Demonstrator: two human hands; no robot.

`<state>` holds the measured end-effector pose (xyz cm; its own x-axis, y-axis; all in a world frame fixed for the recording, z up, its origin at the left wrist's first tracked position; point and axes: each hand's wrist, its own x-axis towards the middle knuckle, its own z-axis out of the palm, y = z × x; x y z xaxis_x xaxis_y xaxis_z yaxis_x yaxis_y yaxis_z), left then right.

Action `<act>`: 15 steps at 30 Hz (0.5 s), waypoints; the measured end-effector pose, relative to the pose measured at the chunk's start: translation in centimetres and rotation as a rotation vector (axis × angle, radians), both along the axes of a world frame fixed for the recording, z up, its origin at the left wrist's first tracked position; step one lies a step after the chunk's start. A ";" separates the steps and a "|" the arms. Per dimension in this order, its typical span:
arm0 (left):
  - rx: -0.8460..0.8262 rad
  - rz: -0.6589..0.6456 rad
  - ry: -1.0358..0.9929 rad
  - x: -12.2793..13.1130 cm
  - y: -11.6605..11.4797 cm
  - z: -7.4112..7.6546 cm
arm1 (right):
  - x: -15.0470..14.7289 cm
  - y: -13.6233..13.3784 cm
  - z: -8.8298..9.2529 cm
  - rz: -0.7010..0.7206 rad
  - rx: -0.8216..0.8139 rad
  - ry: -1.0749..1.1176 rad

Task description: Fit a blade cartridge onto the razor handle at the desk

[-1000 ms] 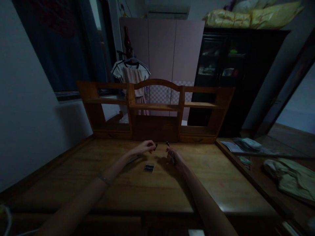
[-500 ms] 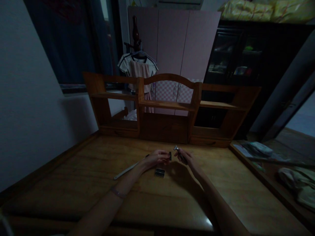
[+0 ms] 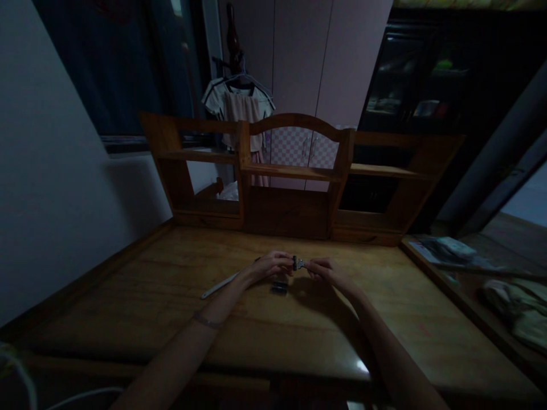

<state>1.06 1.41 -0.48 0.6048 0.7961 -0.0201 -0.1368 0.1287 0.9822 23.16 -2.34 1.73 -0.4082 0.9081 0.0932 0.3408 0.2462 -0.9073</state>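
My left hand (image 3: 273, 263) pinches a small dark razor cartridge (image 3: 294, 262) between its fingertips, above the wooden desk. Facing it from the right, my right hand (image 3: 323, 269) is closed around a razor handle (image 3: 301, 263), and its shiny metal head meets the cartridge. Whether the two are locked together I cannot tell. Just below the left fingers, a small dark open case (image 3: 279, 286) lies on the desk. A long pale stick-like tool (image 3: 219, 286) lies partly under my left wrist, its dark far end mostly hidden.
A wooden shelf unit (image 3: 288, 171) stands along the back of the desk (image 3: 171, 296). To the left is a wall (image 3: 77, 210). Past the raised right edge lie papers (image 3: 444, 250) and a cloth bag (image 3: 517, 307). A white cable (image 3: 25, 376) shows at bottom left.
My right hand has turned and moved left, bringing the razor head from a gap apart up to the cartridge. My left hand stays nearly in place. The view has tilted down slightly.
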 end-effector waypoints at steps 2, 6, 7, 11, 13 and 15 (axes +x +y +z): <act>-0.004 0.002 0.016 0.0 0.2 -0.3 | 0.1 0.0 0.0 -0.003 0.008 -0.015; 0.029 -0.006 0.056 0.0 0.3 -0.4 | 0.1 -0.1 0.0 0.007 0.057 -0.038; 0.040 -0.012 0.068 0.0 0.2 -0.3 | 0.1 -0.1 0.0 0.017 0.065 -0.040; 0.076 -0.020 0.117 0.1 -0.1 0.0 | 0.2 0.0 -0.3 0.038 0.100 -0.046; 0.097 -0.014 0.139 0.2 -0.2 0.1 | 0.2 0.0 -0.4 0.042 0.109 -0.050; 0.124 -0.010 0.154 0.2 -0.2 0.1 | 0.2 0.0 -0.4 0.045 0.114 -0.055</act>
<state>1.23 1.19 -0.38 0.6098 0.7924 -0.0151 0.0171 0.0059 0.9998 23.32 -2.30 1.31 -0.4553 0.8738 0.1707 0.3760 0.3625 -0.8528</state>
